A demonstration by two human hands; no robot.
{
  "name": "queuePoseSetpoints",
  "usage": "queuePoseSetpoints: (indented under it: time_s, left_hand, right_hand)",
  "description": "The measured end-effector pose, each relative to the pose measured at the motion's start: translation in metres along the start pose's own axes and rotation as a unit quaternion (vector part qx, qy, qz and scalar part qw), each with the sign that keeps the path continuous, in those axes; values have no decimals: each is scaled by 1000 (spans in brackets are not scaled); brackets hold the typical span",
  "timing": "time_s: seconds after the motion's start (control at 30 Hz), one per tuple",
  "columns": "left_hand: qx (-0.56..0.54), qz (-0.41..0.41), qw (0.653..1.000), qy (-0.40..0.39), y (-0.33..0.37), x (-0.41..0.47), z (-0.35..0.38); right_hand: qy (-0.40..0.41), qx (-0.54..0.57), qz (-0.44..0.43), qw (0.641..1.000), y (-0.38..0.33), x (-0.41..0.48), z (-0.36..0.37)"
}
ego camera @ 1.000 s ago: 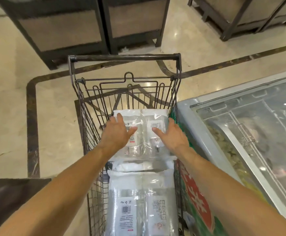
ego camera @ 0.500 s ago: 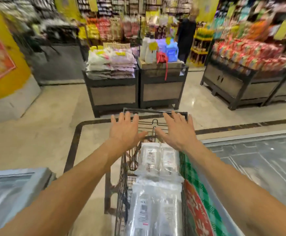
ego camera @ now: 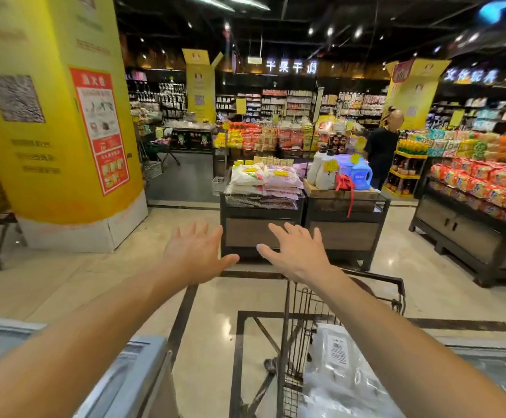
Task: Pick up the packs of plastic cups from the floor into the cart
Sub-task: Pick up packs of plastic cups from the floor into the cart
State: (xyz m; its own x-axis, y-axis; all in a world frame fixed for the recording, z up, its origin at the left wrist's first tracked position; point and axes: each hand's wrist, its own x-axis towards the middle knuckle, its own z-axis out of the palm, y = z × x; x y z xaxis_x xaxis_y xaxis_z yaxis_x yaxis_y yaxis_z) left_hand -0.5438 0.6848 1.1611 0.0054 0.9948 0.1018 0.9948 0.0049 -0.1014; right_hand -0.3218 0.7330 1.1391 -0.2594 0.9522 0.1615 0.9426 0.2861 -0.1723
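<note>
Dark wire shopping cart (ego camera: 346,300), clear plastic-wrapped packs of cups (ego camera: 339,366) laid inside, left hand (ego camera: 196,254) and right hand (ego camera: 298,251) held above, fingers spread, nothing gripped

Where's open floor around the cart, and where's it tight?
Open: the glossy beige floor left of the wire shopping cart, bordered by the yellow pillar, the grey chest freezer and the dark wooden display stands. Tight: the cart's near end, taken up by clear packs of plastic cups; its right side is hidden by an arm.

both hands (ego camera: 196,254) spread, empty, cup packs (ego camera: 336,366) in cart (ego camera: 396,282)
</note>
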Motion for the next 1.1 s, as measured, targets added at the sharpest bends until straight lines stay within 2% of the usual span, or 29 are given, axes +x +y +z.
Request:
queuePoseSetpoints:
  time_s: [0.2,0.4,0.6,1.1]
  left_hand:
    - [-11,-20,1000,1,-95,29,-19]
    - [-41,-9,999,11,-124,97,-16]
    - [-60,11,998,-1,-121,189,16]
    - [-56,59,997,12,-104,455,67]
  right_hand:
    - [-15,37,13,999,-80,55,3]
    - [-12,18,33,999,-99,110,0]
    - [10,13,48,999,-71,188,16]
    - [-17,-9,84,996,15,427,72]
